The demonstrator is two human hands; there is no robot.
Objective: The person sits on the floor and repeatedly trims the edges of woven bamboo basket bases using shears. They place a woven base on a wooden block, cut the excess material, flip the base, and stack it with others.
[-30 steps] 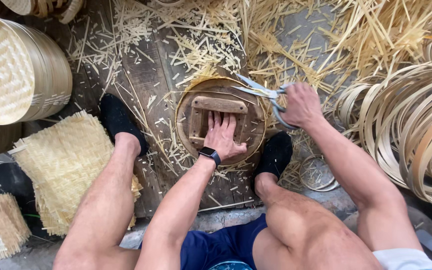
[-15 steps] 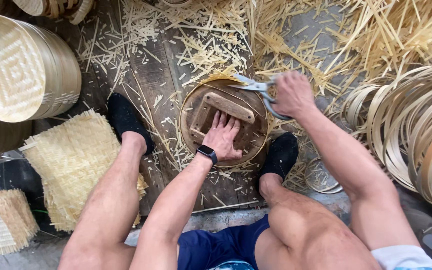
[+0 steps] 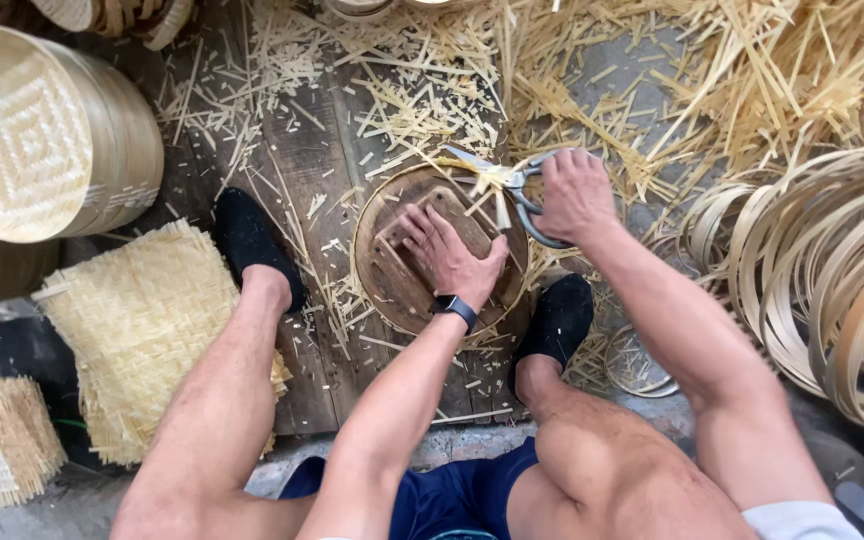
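A round wooden disc with a wooden handle block lies on the plank floor between my feet, woven bamboo sticking out around its rim. My left hand presses flat on the handle block, a dark watch on its wrist. My right hand grips large metal scissors at the disc's upper right edge. The blades point left and cross the pale bamboo strips there.
Cut bamboo slivers litter the planks and the ground beyond. A round woven basket stands at the left, a stack of flat woven mats beside my left leg, coiled bamboo hoops at the right.
The disc has been turned under my left hand, its handle block now lying at an angle. My right hand and the scissors have shifted left along the rim, blades closing on the strips.
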